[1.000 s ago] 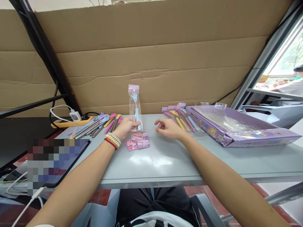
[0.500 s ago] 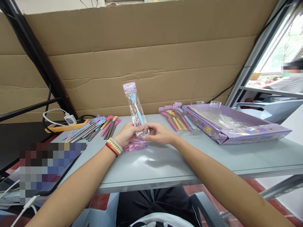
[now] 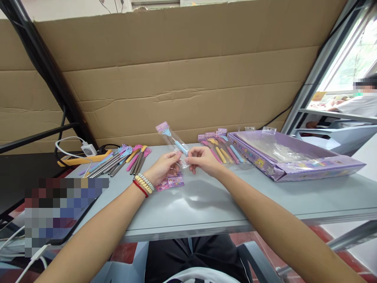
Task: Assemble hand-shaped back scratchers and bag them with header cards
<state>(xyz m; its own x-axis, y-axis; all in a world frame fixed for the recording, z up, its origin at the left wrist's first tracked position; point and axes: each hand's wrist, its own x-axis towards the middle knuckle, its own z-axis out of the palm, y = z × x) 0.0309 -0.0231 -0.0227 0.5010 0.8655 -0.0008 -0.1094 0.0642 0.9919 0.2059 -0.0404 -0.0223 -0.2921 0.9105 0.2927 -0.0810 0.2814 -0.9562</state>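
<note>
A blue back scratcher with a hand-shaped head lies inside a clear plastic bag with a purple header card. My right hand pinches the handle end through the bag, which slants up and leftward. Beside the bag's lower end is my left hand, its thumb and fingers closed; whether any film is between them is too small to tell. Under the hands, small pink and purple printed cards lie on the table. Loose back scratchers with metal rods and coloured grips are piled to the left.
Several bagged back scratchers lie in a row right of my hands. Further right sits a shallow purple box holding clear bags. A cardboard panel rises behind the table. White cables and a charger plug are at left; another person is far right.
The bagged back scratcher has come down and tilted further left, its lower end shifting right with my right hand. My hands have moved slightly apart.
</note>
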